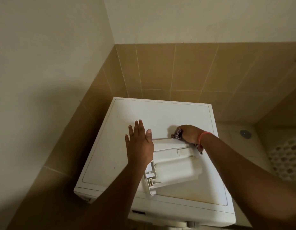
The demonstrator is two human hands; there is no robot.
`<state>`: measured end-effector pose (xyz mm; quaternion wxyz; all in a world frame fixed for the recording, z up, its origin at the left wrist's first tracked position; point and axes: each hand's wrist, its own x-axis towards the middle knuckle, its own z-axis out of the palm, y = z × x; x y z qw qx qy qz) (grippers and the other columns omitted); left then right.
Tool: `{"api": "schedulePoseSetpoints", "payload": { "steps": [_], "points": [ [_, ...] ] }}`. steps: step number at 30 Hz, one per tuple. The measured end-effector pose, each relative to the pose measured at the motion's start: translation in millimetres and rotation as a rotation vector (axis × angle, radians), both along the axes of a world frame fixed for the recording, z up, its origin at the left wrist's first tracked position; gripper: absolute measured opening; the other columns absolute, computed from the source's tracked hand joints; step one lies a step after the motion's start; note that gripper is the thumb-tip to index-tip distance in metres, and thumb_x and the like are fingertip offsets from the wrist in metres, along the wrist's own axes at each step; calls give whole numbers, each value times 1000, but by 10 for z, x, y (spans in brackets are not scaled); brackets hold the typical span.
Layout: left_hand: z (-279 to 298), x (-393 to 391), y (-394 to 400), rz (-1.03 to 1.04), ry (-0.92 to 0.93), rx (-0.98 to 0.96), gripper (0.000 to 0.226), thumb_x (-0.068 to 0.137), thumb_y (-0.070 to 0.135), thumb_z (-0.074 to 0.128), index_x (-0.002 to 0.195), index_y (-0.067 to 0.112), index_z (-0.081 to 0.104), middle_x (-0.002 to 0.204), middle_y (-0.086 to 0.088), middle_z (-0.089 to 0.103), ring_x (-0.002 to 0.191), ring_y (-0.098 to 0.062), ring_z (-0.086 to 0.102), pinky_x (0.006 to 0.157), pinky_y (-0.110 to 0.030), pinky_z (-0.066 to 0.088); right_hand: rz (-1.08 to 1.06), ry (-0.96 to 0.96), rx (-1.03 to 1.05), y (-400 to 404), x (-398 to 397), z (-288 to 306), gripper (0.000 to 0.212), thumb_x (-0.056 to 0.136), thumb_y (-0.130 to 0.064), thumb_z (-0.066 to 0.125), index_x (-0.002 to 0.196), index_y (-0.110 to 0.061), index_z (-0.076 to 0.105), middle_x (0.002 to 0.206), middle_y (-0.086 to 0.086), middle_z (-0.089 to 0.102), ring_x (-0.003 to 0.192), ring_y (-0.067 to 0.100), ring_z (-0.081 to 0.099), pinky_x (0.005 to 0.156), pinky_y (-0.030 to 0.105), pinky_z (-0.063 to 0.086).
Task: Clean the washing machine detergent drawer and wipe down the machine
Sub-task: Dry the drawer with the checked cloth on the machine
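On the washing machine [127,113], the detergent drawer [173,163] lies loose. Left hand [139,143], grip wide, hovers at its 10 o'clock; right hand [190,134] grips a patterned cloth [177,133] at 1 o'clock.

Tan wall tiles [185,70] behind, a floor drain [245,133], and perhaps a perforated basket [286,160].

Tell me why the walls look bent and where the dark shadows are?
Head view: the wide-angle lens curves the tiled wall; dim, yellowish light; a big soft shadow falls on the left wall, and a small one lies beside the right hand gripping the cloth on the washing machine; the near forearms look blurry.
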<state>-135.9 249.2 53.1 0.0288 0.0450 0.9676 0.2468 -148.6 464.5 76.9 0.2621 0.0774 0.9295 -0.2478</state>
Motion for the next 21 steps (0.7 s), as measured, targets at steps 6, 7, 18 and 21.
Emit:
{"api": "schedulePoseSetpoints", "payload": {
  "steps": [6, 7, 18, 21],
  "points": [
    [4, 13, -9, 8, -6, 64, 78, 89, 56, -6, 158, 21, 3, 166, 1, 3, 152, -23, -4, 123, -47, 3, -46, 177, -23, -286, 547, -5, 23, 92, -12, 55, 110, -10, 69, 115, 7, 68, 111, 26, 62, 92, 26, 44],
    [-10, 2, -17, 7, -18, 102, 75, 91, 55, -4, 158, 21, 2, 166, 1, 2, 152, -22, -5, 123, -46, 2, -33, 226, -14, -327, 648, -8, 22, 92, -12, 54, 107, -10, 70, 112, 8, 69, 108, 27, 63, 91, 28, 46],
    [-18, 85, -86, 72, -223, 1080, 56, 102, 51, 14, 155, 33, 10, 164, 11, 8, 147, -3, 10, 117, -28, 12, -139, 691, -272, -1071, 554, 183, 59, 81, 2, 50, 138, -14, 56, 134, 6, 60, 125, 20, 54, 109, 10, 26],
    [-40, 97, -94, 129, -235, 1084, 53, 106, 44, 8, 156, 30, 9, 163, 11, 12, 145, -2, 15, 114, -24, 18, 27, 594, -318, -1326, 581, -64, 59, 88, -3, 55, 140, -30, 49, 131, -4, 62, 119, 11, 58, 103, 26, 47]
  ]
}}
